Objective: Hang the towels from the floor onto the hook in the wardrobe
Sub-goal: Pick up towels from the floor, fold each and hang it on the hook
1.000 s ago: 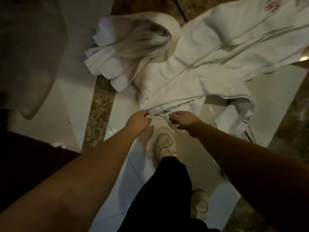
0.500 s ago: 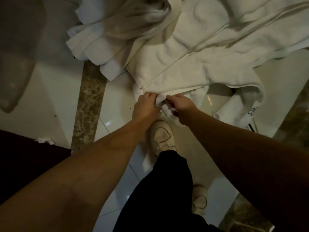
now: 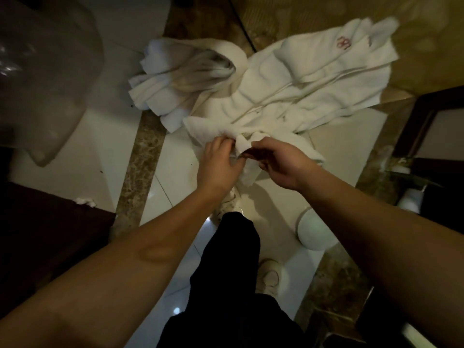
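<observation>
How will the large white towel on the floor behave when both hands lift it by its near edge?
The large white towel probably hangs limp: it lies creased. It likely drags, since the left hand and right hand pinch one edge only.

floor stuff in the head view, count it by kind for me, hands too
White cloth heaps: 2, a bunched white towel at the left and a spread white cloth with a red emblem, its near edge pinched by both hands
White shoes: 2
Hands: 2, left hand, right hand
Total: 6
</observation>
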Demonstrator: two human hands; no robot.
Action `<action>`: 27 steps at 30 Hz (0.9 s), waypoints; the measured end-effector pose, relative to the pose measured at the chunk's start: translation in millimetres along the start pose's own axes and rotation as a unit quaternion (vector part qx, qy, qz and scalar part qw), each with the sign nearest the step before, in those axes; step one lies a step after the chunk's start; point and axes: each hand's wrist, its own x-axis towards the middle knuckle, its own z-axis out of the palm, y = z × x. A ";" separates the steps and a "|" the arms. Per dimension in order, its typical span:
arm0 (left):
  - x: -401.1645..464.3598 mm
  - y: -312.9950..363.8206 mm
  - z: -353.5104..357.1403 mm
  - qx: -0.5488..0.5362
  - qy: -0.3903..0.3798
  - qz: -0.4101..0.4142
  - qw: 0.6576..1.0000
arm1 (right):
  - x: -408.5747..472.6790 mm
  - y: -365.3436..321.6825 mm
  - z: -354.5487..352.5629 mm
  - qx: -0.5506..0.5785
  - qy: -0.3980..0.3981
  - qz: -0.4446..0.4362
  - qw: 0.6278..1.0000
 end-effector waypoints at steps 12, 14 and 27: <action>-92.5 117.1 -151.2 -0.133 -0.036 -0.013 0.990 | -187.1 -52.3 1.1 0.076 0.049 -0.057 0.994; -113.8 143.4 -175.2 -0.159 -0.049 -0.008 0.986 | -217.9 -59.6 7.8 0.076 0.046 -0.076 0.993; -296.3 324.6 -289.4 -0.478 0.088 -0.098 0.869 | -477.9 -32.1 68.9 -0.254 0.041 -0.395 0.882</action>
